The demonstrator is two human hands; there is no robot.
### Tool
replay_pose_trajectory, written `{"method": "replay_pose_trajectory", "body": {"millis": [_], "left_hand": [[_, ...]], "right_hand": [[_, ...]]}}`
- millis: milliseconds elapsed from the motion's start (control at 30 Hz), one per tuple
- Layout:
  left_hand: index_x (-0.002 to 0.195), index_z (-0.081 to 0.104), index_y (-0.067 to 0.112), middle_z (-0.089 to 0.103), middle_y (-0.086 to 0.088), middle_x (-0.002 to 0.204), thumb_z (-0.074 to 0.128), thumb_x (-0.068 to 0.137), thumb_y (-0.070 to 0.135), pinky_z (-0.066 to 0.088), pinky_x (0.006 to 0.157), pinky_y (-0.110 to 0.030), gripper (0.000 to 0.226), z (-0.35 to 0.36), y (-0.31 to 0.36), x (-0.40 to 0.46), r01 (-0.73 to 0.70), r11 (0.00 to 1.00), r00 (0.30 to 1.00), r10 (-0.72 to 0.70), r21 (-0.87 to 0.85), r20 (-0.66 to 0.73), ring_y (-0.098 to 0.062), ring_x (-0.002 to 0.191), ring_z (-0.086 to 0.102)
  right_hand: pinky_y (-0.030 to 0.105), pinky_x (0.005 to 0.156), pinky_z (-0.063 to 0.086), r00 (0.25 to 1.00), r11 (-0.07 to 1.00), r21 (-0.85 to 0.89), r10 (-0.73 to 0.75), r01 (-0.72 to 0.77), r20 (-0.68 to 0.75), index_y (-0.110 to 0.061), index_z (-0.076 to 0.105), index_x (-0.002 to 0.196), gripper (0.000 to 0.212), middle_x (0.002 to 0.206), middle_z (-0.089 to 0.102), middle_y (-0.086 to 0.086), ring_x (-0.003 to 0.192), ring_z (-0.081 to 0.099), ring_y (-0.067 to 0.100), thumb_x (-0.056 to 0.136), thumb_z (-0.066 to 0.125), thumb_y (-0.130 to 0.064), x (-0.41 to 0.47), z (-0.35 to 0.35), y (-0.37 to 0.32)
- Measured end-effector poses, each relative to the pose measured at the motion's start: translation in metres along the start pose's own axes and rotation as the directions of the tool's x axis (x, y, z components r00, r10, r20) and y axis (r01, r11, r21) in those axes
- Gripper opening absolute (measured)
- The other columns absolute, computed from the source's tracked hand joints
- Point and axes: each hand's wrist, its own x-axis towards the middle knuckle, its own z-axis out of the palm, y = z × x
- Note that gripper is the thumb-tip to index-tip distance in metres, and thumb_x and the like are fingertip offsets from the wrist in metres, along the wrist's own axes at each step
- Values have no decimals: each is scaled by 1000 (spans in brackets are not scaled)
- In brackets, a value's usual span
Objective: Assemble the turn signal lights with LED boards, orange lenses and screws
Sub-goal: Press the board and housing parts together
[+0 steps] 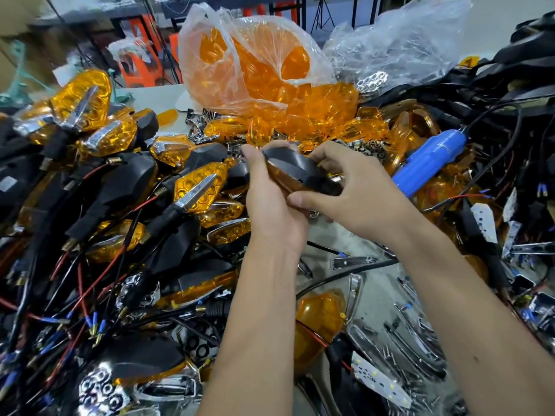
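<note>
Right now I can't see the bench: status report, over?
Left hand and right hand both grip one black-housed orange-lens turn signal. Blue electric screwdriver lies idle beside them. Nothing blocking.

Both hands meet mid-scene on one turn signal light (300, 175), black housing up, orange lens edge below. Left hand (270, 202) cradles it from beneath; right hand (354, 193) grips its right end, thumb along the near side. Blue electric screwdriver (429, 166) lies just right. Clear bag of orange lenses (255, 61) sits far centre. Heap of finished lights (105, 175) with red and black wires fills the left. White LED board (378, 382) lies near right.
</note>
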Motion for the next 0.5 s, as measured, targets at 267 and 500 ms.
{"method": "replay_pose_trajectory", "body": {"millis": [267, 500], "left_hand": [[110, 75, 16, 76, -7, 102, 54, 105, 33, 60, 79, -35, 28, -25, 8, 5, -101, 928, 974, 19, 358, 227, -18, 88, 72], [111, 81, 18, 76, -9, 113, 77, 88, 12, 61, 87, -35, 24, -34, 11, 6, -234, 910, 931, 109, 341, 349, -23, 101, 73]], "right_hand": [[45, 84, 55, 994, 993, -63, -99, 97, -42, -39, 67, 123, 40, 103, 71, -12, 92, 65, 12, 85, 79, -46, -2, -19, 21], [6, 79, 41, 984, 983, 46, -177, 175, 36, -26, 67, 130, 38, 106, 67, -21, 95, 62, -5, 94, 76, -22, -2, -36, 26]]}}
